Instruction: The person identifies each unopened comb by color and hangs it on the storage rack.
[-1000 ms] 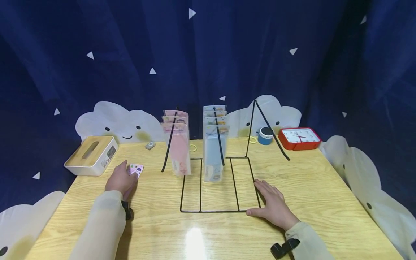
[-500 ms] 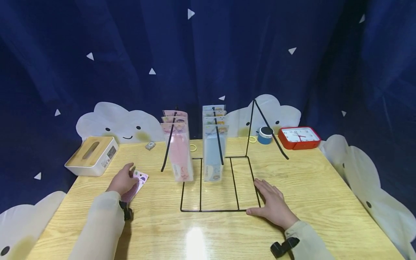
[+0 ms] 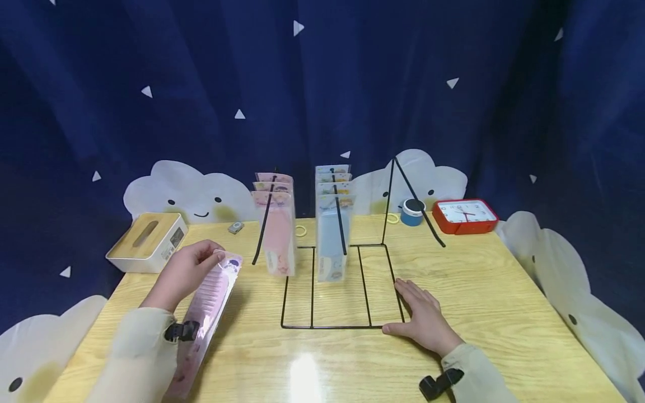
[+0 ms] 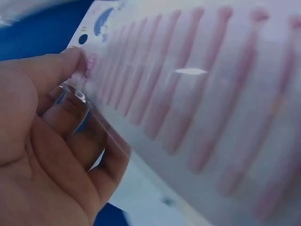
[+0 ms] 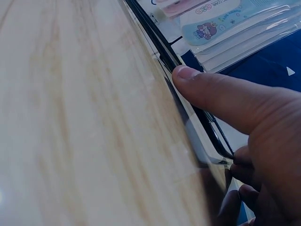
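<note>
My left hand (image 3: 185, 272) pinches the top corner of a pink comb (image 3: 208, 302) in clear packaging. The pack slants up off the table, its lower end beside my sleeve. In the left wrist view the comb's teeth (image 4: 183, 75) fill much of the picture, with the thumb near the hanging hole. My right hand (image 3: 422, 318) rests with spread fingers at the front right corner of a black wire rack (image 3: 347, 327). In the right wrist view the thumb (image 5: 207, 87) touches the rack's front bar. Packaged pink combs (image 3: 278, 235) and blue combs (image 3: 330, 238) hang from the rack's hooks.
A tissue box (image 3: 147, 242) stands at the left. Behind the rack are a small grey clip-like device (image 3: 235, 227), yellow rings (image 3: 300, 230), a blue jar-like object (image 3: 411, 212) and a red clock (image 3: 464, 216). The rack's right hook (image 3: 420, 203) bears nothing.
My left hand has lifted the packaged pink comb off the table, raising its top end and bringing it slightly right. The hanging pink combs swing slightly. My right hand has stayed put.
</note>
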Motion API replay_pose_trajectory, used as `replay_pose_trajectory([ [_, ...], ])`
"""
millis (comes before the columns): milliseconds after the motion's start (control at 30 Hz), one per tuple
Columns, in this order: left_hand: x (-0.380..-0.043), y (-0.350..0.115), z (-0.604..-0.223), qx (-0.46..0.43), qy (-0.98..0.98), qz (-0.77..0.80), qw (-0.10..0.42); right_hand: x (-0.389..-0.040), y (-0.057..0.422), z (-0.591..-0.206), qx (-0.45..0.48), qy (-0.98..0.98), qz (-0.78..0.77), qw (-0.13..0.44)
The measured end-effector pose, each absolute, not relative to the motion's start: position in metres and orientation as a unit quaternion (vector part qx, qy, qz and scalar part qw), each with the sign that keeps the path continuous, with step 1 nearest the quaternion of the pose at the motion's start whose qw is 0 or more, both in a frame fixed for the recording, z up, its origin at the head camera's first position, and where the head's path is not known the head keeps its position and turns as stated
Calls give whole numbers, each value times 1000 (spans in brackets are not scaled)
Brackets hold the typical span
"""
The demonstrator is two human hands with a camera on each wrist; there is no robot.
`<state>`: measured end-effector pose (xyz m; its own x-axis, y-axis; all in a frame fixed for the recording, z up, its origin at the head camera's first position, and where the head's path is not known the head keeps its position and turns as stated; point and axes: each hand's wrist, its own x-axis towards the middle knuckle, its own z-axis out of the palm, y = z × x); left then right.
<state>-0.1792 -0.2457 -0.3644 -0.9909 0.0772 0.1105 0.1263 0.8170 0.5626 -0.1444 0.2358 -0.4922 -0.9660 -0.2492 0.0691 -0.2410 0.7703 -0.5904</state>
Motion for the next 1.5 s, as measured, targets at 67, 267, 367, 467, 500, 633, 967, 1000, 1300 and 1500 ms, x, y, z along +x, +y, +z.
replay_pose_trajectory([
  [67, -165, -233, -348, -74, -941, -326, 57, -145, 236, -493, -129, 942, -309, 6],
  [267, -124, -197, -310, -173, -894, -399, 105, -147, 237, -496, -129, 941, -311, 10],
  [367, -105, -187, -299, -222, -864, -429, 141, -147, 236, -499, -129, 940, -314, 12],
  [467, -93, -180, -293, -260, -833, -454, 178, -147, 237, -499, -128, 941, -312, 11],
  [500, -90, -179, -291, -268, -827, -458, 189, -147, 237, -499, -128, 941, -312, 11],
  [633, -90, -174, -290, -273, -817, -466, 205, -147, 237, -499, -126, 942, -311, 11],
  [967, -103, -167, -298, -234, -832, -465, 194, -147, 237, -498, -122, 943, -309, 16],
  [1000, -105, -166, -298, -228, -834, -462, 195, -147, 237, -498, -122, 943, -309, 15],
  [1300, -146, -161, -302, -164, -850, -459, 200, -147, 237, -498, -125, 942, -310, 8],
  [1500, -171, -157, -304, -145, -848, -465, 209, -146, 236, -499, -125, 942, -312, 6],
])
